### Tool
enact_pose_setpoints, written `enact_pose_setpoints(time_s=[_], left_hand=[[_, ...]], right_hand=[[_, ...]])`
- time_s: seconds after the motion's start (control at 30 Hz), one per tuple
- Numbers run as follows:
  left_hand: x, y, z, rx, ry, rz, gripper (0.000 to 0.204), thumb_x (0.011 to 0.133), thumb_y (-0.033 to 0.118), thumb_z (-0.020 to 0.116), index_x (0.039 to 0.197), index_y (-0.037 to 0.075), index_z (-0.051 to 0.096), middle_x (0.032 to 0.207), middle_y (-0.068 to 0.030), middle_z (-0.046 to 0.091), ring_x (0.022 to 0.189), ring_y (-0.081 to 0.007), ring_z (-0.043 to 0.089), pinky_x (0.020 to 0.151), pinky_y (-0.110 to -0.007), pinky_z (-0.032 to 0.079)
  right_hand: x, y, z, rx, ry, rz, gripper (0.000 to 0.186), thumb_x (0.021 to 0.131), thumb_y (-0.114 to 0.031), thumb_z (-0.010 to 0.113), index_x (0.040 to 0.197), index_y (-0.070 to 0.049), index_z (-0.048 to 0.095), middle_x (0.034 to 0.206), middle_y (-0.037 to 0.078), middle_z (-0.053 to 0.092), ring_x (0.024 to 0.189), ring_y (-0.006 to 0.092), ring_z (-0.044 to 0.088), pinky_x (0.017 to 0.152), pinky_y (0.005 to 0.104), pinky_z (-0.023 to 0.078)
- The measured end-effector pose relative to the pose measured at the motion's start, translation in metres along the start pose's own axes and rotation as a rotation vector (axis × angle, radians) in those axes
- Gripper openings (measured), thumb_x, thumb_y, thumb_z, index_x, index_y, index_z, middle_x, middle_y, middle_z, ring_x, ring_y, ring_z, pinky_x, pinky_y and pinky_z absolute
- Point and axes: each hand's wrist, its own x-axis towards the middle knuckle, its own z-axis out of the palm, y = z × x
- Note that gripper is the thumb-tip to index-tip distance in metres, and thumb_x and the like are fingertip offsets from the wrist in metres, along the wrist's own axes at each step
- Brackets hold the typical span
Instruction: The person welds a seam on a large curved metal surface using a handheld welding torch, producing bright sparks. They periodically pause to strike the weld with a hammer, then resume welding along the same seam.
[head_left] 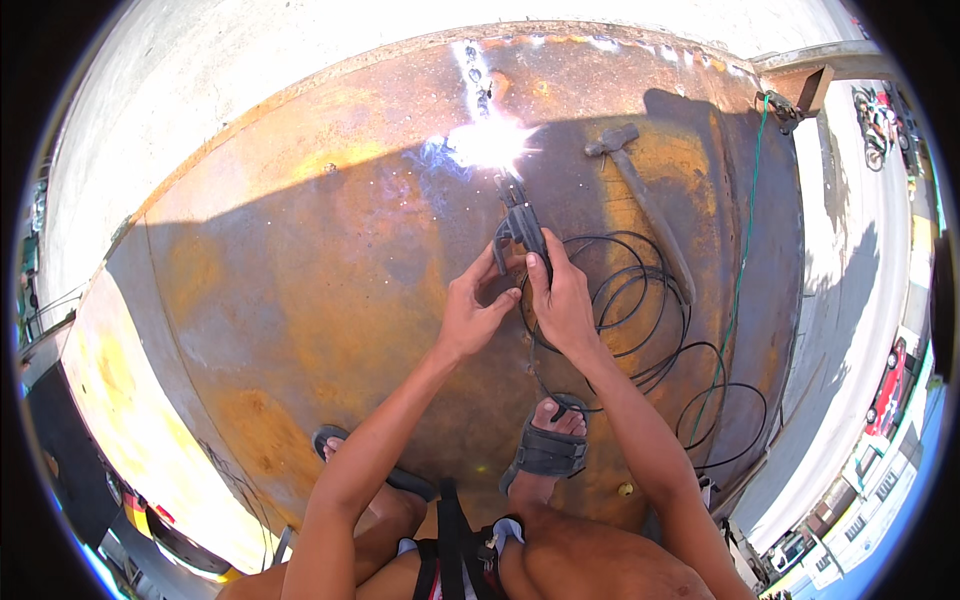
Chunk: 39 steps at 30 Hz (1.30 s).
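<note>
My right hand (567, 300) is wrapped round the handle of a black welding electrode holder (523, 220). From the other side, my left hand (472, 312) grips it near the lever, fingers curled. Just beyond the holder's jaws burns a dazzling white welding arc (490, 143), with sparks and bluish smoke on its left. The glare hides the electrode's tip. A line of weld (474, 72) runs from the arc toward the far edge of the rusty steel plate (300, 260). The holder's black cable (688, 345) lies in loops right of my right hand.
A hammer (648, 205) lies on the plate to the right of the arc. Farther right, a green cord (743, 260) runs down from a rusty metal bracket (800, 95). My sandalled feet (550, 445) rest on the plate. Beyond its edge, a red car (887, 388) and motorcycles (874, 125) show.
</note>
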Motion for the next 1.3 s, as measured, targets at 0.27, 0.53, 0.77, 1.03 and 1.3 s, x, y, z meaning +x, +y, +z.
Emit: enact_pose_setpoints(time_s=[0.27, 0.53, 0.77, 1.03, 1.3], left_hand=[[0.001, -0.001, 0.002, -0.002, 0.013, 0.031, 0.081, 0.091, -0.002, 0.071, 0.166, -0.001, 0.04, 0.142, -0.0169, 0.071, 0.136, -0.0222, 0.063, 0.116, -0.038, 0.048], [-0.002, 0.005, 0.0, -0.042, -0.006, 0.021, 0.078, 0.09, -0.004, 0.069, 0.164, -0.003, 0.042, 0.14, -0.0157, 0.072, 0.134, -0.0218, 0.063, 0.115, -0.038, 0.048], [-0.017, 0.007, 0.002, 0.164, -0.032, 0.043, 0.07, 0.098, 0.01, 0.075, 0.16, -0.004, 0.045, 0.143, -0.0163, 0.069, 0.139, -0.0231, 0.06, 0.119, -0.039, 0.042], [-0.024, 0.016, 0.017, 0.274, 0.053, -0.003, 0.057, 0.103, 0.016, 0.071, 0.153, -0.005, 0.052, 0.137, -0.0171, 0.074, 0.135, -0.0286, 0.066, 0.114, -0.039, 0.048], [-0.016, 0.02, 0.022, 0.303, 0.068, -0.036, 0.057, 0.103, 0.017, 0.07, 0.153, -0.004, 0.051, 0.137, -0.021, 0.073, 0.134, -0.0329, 0.067, 0.111, -0.04, 0.05]], right_hand=[[0.0, 0.001, 0.001, -0.019, 0.01, -0.002, 0.045, 0.112, -0.021, 0.056, 0.147, 0.007, 0.051, 0.112, 0.035, 0.071, 0.106, 0.0554, 0.07, 0.086, 0.057, 0.055], [0.003, -0.012, -0.004, 0.091, -0.059, 0.063, 0.041, 0.111, -0.02, 0.056, 0.147, 0.001, 0.051, 0.11, 0.032, 0.072, 0.104, 0.0526, 0.071, 0.086, 0.0542, 0.056], [-0.018, 0.008, -0.005, 0.125, 0.025, -0.06, 0.046, 0.107, -0.022, 0.064, 0.145, 0.002, 0.051, 0.113, 0.027, 0.072, 0.107, 0.0458, 0.073, 0.092, 0.0489, 0.056], [-0.025, 0.008, -0.012, 0.128, 0.039, -0.067, 0.044, 0.108, -0.027, 0.067, 0.139, 0.005, 0.06, 0.121, 0.026, 0.072, 0.11, 0.043, 0.073, 0.094, 0.0459, 0.056], [-0.015, 0.006, -0.02, 0.082, 0.038, -0.105, 0.041, 0.109, -0.022, 0.066, 0.14, 0.005, 0.062, 0.118, 0.026, 0.072, 0.107, 0.0438, 0.072, 0.092, 0.0458, 0.055]])
